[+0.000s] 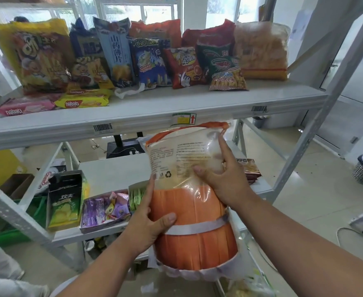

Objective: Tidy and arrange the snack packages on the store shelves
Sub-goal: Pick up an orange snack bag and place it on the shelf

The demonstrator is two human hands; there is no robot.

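Two hands, left hand (148, 224) and right hand (223, 179), grasp the big orange bag (194, 213) below the top shelf (155, 108) crowded with snack bags (146, 61).

One head-worn wide-angle view looks forward and down, close to a white shelf rack (155, 108). The upper shelf sits far and high in frame, the lower shelf (112, 170) nearer, floor (304, 189) at right.
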